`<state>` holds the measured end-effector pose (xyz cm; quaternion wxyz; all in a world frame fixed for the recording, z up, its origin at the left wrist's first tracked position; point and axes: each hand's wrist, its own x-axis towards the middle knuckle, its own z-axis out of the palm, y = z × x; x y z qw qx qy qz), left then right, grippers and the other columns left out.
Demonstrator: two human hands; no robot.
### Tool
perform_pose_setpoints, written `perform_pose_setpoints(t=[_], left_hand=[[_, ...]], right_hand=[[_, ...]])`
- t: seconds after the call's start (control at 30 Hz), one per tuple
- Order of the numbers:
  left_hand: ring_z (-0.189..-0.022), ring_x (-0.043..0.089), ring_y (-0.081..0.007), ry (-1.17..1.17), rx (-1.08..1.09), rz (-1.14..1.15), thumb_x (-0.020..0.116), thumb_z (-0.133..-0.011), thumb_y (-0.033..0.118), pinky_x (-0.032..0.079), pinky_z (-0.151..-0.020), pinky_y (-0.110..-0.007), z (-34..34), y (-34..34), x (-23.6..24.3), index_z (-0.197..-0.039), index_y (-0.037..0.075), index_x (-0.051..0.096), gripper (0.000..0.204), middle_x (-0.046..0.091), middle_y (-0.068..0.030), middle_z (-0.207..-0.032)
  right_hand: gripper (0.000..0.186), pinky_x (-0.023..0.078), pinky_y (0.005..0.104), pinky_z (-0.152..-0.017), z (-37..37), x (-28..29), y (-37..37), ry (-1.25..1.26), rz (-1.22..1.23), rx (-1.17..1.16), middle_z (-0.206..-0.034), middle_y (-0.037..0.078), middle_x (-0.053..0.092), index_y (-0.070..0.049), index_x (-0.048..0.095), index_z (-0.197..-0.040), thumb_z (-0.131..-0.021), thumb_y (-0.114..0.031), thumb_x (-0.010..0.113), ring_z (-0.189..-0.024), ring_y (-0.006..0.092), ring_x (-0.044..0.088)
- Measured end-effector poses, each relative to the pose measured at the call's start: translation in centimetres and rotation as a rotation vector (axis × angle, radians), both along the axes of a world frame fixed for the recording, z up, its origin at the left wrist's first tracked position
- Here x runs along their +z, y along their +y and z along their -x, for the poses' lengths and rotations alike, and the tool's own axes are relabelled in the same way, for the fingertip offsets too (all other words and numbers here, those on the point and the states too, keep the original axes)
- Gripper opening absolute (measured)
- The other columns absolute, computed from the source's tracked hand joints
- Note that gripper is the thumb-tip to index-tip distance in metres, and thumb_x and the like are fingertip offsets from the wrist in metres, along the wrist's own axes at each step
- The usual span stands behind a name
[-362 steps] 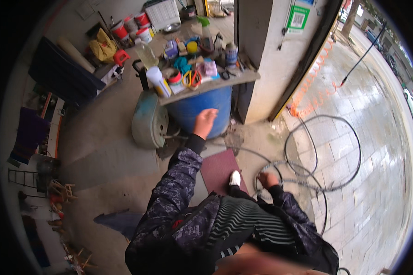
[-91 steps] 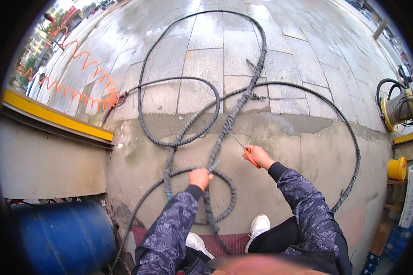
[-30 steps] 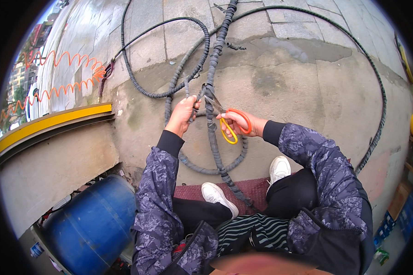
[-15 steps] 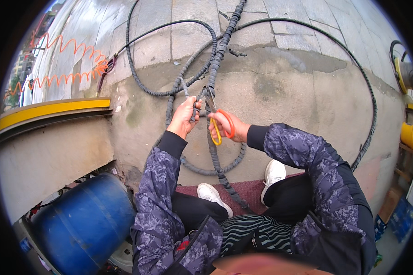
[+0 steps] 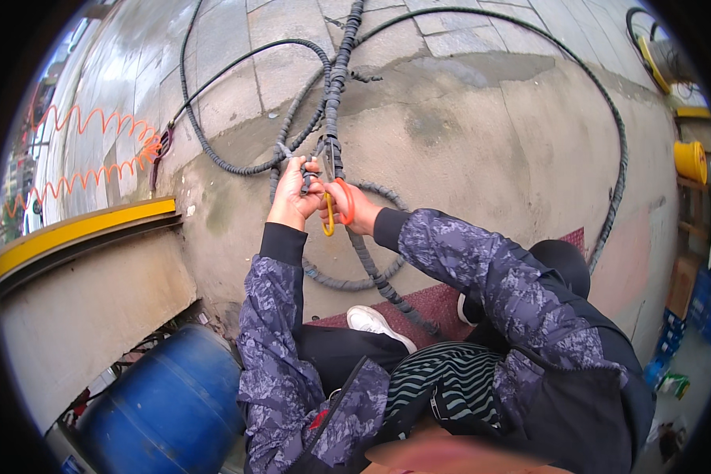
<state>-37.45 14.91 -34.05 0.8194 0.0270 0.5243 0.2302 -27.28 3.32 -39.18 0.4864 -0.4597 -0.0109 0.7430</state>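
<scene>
A thick cable bundle (image 5: 336, 91) wrapped in grey tape runs lengthwise over the ground in front of me. My right hand (image 5: 357, 212) is closed on a pair of scissors (image 5: 345, 202) with one orange and one yellow handle. Their blades point away from me and lie against the bundle. Just left of them, my left hand (image 5: 293, 196) is closed around a dark grey strip (image 5: 308, 184), bunched between its fingers. It seems to lead up toward the blades; the exact cutting spot is too small to make out.
Thinner wrapped cables (image 5: 620, 158) loop out on both sides. At left are a blue barrel (image 5: 162, 403), a yellow-edged ledge (image 5: 87, 229) and an orange coiled hose (image 5: 95, 178). A yellow bucket (image 5: 690, 162) and a cable reel (image 5: 662, 63) stand at right. A red mat (image 5: 442, 312) lies under my feet.
My view has shifted, so the ground and cables sit further left and higher. The scissor handles have come closer together, and my right hand is nearer my left. My right knee has swung outward.
</scene>
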Motion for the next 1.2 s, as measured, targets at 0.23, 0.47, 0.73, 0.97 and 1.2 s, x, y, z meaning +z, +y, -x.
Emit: perform_pose_setpoints(t=[0.23,0.47,0.73,0.97,1.2], left_hand=[[-0.057,0.043,-0.0068,0.004,0.070,0.006,0.064,-0.103,0.029,0.031,-0.044,-0.020,0.8,-0.7,1.0,-0.109,0.010,0.057,0.021,0.060,0.0055,-0.079],[-0.055,0.041,-0.0059,-0.031,0.053,-0.021,0.064,-0.103,0.028,0.031,-0.045,-0.021,1.1,-0.7,1.3,-0.108,0.011,0.058,0.019,0.059,0.0064,-0.076],[-0.056,0.042,-0.0059,0.036,0.050,-0.033,0.067,-0.102,0.028,0.030,-0.046,-0.022,0.5,-0.9,1.4,-0.110,0.012,0.058,0.020,0.060,0.0080,-0.074],[-0.057,0.041,-0.0062,0.021,0.036,-0.011,0.067,-0.102,0.028,0.029,-0.046,-0.022,1.1,0.2,1.5,-0.112,0.011,0.058,0.021,0.060,0.0073,-0.075],[-0.058,0.042,-0.0062,0.041,-0.057,0.000,0.067,-0.102,0.029,0.029,-0.046,-0.021,2.0,0.1,2.3,-0.110,0.011,0.059,0.021,0.059,0.0075,-0.075]], right_hand=[[0.023,0.047,0.0321,-0.053,1.1,0.6,1.6,-0.074,-0.156,-0.096,-0.080,0.005,0.064,-0.007,0.063,-0.107,-0.105,-0.027,0.054,-0.059,0.0163,0.058],[0.027,0.041,0.0322,-0.046,1.3,0.1,2.5,-0.157,-0.173,-0.139,-0.070,0.004,0.061,-0.005,0.065,-0.093,-0.106,-0.026,0.057,-0.051,0.0137,0.053],[0.026,0.040,0.0315,-0.044,-0.4,-0.6,1.9,-0.238,-0.199,-0.036,-0.065,0.002,0.052,-0.008,0.056,-0.090,-0.106,-0.028,0.059,-0.048,0.0134,0.050],[0.027,0.037,0.0337,-0.037,-0.7,-0.4,0.3,-0.224,-0.181,0.001,-0.058,0.002,0.047,-0.009,0.054,-0.087,-0.105,-0.027,0.062,-0.041,0.0146,0.047],[0.028,0.045,0.0348,-0.042,0.5,-2.6,-1.5,-0.381,-0.237,0.037,-0.061,0.003,0.054,-0.006,0.057,-0.085,-0.103,-0.026,0.064,-0.044,0.0162,0.054]])
